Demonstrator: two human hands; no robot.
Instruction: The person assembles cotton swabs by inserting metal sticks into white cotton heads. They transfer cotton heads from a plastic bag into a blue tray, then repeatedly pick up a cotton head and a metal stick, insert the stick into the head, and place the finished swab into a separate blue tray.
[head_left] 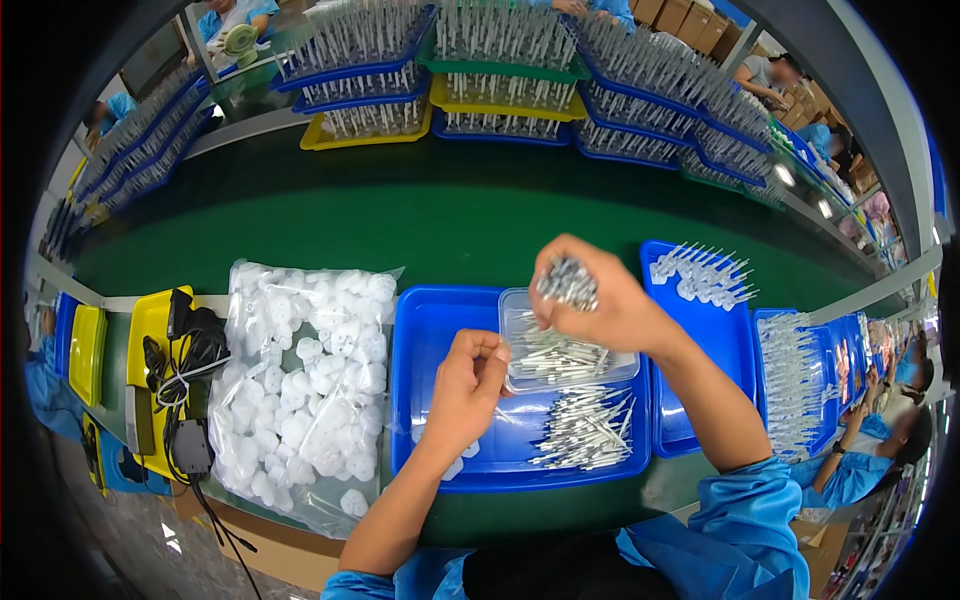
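My right hand (605,300) is closed round a bundle of thin rods (568,284), their grey ends facing up, above a clear plastic box (626,368). Thin white rods (565,358) lie inside that box. With thumb and fingers, my left hand (466,385) pinches the box's left rim. Under the box is a blue tray (500,470), where a loose pile of white and grey rods (588,428) lies at the right. A few white translucent discs (455,468) are partly hidden behind my left forearm.
To the left lies a clear bag of white discs (300,390), beside black cables (200,350) and a yellow tray (150,310). Another blue tray (680,400) holds rods with discs (705,280). Stacked trays of upright rods (505,95) line the far edge of the green table (400,215).
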